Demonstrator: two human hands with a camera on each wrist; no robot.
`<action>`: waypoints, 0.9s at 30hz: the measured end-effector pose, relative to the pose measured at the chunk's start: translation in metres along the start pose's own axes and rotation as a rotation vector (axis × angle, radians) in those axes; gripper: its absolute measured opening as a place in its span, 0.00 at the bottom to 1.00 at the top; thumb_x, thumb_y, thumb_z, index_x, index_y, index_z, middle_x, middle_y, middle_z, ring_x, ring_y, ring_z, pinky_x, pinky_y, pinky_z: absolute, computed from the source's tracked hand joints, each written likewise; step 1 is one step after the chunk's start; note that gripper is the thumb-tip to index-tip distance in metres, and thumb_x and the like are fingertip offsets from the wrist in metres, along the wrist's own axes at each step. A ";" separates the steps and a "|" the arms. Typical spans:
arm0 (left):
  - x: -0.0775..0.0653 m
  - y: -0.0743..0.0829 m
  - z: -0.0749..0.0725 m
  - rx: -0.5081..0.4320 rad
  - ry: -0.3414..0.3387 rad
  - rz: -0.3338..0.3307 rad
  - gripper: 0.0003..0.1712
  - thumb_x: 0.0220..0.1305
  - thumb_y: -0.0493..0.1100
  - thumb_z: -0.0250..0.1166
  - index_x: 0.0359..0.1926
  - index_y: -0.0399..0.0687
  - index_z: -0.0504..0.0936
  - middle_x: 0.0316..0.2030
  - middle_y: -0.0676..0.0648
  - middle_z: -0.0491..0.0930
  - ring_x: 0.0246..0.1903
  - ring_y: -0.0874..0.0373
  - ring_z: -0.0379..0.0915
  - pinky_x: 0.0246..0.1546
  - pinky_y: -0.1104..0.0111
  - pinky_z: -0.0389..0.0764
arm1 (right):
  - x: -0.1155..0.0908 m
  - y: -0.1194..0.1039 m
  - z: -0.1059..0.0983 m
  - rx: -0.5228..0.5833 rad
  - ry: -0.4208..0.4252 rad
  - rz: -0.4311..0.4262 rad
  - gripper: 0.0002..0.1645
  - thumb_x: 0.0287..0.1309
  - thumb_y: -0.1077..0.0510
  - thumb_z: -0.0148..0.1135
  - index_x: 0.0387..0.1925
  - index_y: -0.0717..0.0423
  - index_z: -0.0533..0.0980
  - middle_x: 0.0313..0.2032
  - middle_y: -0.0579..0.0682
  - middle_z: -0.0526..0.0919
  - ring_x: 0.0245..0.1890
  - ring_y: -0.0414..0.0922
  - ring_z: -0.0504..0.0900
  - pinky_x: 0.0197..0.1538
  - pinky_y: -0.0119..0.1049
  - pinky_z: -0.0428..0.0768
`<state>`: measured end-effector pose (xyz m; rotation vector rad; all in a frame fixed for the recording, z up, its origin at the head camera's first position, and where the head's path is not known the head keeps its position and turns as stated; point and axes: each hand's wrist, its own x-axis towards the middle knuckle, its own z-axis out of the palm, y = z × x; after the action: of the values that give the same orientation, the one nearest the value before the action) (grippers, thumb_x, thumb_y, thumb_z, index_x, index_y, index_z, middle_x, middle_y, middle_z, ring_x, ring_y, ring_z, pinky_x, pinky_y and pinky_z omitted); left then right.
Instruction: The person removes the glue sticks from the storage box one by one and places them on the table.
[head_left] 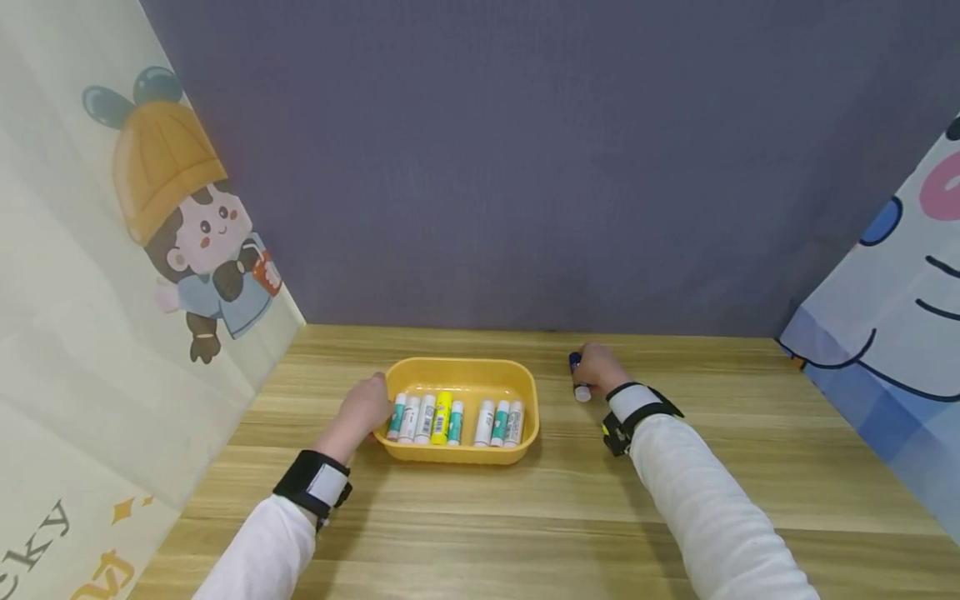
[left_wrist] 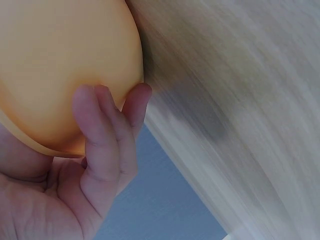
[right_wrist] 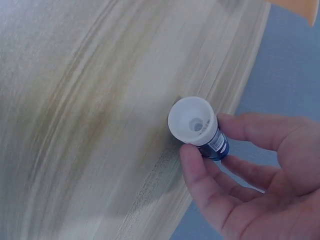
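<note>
My left hand grips the left end of a yellow plastic basket, its thumb at the rim and its fingers curled against the outer wall. Several glue sticks lie side by side in the basket, mostly white and green, with one bright yellow glue stick among them. To the right of the basket, my right hand pinches a dark blue glue stick between thumb and fingers. Its hollow white end faces the right wrist camera, close over the table.
The wood-grain table ends at a dark grey panel behind the basket. A cartoon-printed sheet stands on the left, and another printed sheet on the right.
</note>
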<state>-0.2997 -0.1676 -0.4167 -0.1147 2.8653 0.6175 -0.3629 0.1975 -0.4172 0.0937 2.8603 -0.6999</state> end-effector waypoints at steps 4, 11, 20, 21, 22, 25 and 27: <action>0.000 0.000 0.001 0.009 0.008 0.008 0.32 0.60 0.41 0.55 0.62 0.32 0.55 0.37 0.33 0.72 0.13 0.55 0.71 0.09 0.72 0.72 | 0.001 0.000 0.000 -0.002 -0.020 0.007 0.38 0.41 0.66 0.58 0.59 0.68 0.60 0.48 0.71 0.70 0.28 0.51 0.78 0.21 0.36 0.78; -0.001 0.001 0.000 -0.003 0.013 -0.001 0.32 0.60 0.40 0.55 0.62 0.32 0.54 0.38 0.33 0.72 0.14 0.55 0.71 0.09 0.71 0.72 | 0.002 0.000 0.000 0.012 -0.042 0.026 0.39 0.42 0.66 0.58 0.60 0.68 0.59 0.48 0.71 0.69 0.27 0.51 0.79 0.24 0.37 0.80; -0.001 0.001 0.000 -0.022 0.002 -0.016 0.32 0.60 0.40 0.54 0.62 0.33 0.55 0.38 0.33 0.72 0.15 0.54 0.71 0.12 0.69 0.75 | 0.002 0.001 0.000 0.008 -0.037 0.008 0.39 0.42 0.66 0.59 0.59 0.69 0.59 0.48 0.72 0.69 0.28 0.51 0.78 0.22 0.36 0.79; -0.001 0.001 0.000 -0.023 0.002 -0.014 0.32 0.60 0.40 0.54 0.62 0.33 0.55 0.38 0.33 0.72 0.14 0.54 0.71 0.12 0.69 0.75 | 0.002 0.001 0.000 0.011 -0.038 0.010 0.39 0.42 0.66 0.59 0.59 0.69 0.59 0.48 0.71 0.69 0.28 0.51 0.79 0.22 0.36 0.79; -0.001 0.001 0.000 -0.024 0.003 -0.013 0.31 0.61 0.40 0.54 0.62 0.33 0.55 0.38 0.33 0.72 0.14 0.54 0.71 0.12 0.69 0.75 | 0.002 0.001 0.000 0.014 -0.040 0.011 0.39 0.42 0.66 0.59 0.60 0.69 0.59 0.48 0.71 0.70 0.27 0.50 0.78 0.23 0.36 0.79; -0.001 0.001 0.000 -0.024 0.004 -0.005 0.31 0.60 0.40 0.54 0.61 0.32 0.55 0.38 0.33 0.72 0.14 0.54 0.71 0.12 0.69 0.75 | 0.002 0.001 0.000 0.035 -0.050 0.023 0.40 0.42 0.66 0.58 0.61 0.68 0.58 0.49 0.71 0.69 0.26 0.49 0.78 0.25 0.38 0.80; -0.001 0.001 0.000 -0.025 0.006 -0.002 0.31 0.60 0.40 0.54 0.61 0.32 0.55 0.37 0.33 0.72 0.15 0.54 0.71 0.12 0.69 0.75 | 0.002 0.001 -0.001 0.049 -0.055 0.035 0.40 0.43 0.66 0.58 0.61 0.67 0.58 0.49 0.71 0.69 0.26 0.49 0.77 0.27 0.39 0.80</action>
<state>-0.2986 -0.1672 -0.4157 -0.1229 2.8631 0.6543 -0.3650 0.1986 -0.4174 0.1297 2.7830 -0.7543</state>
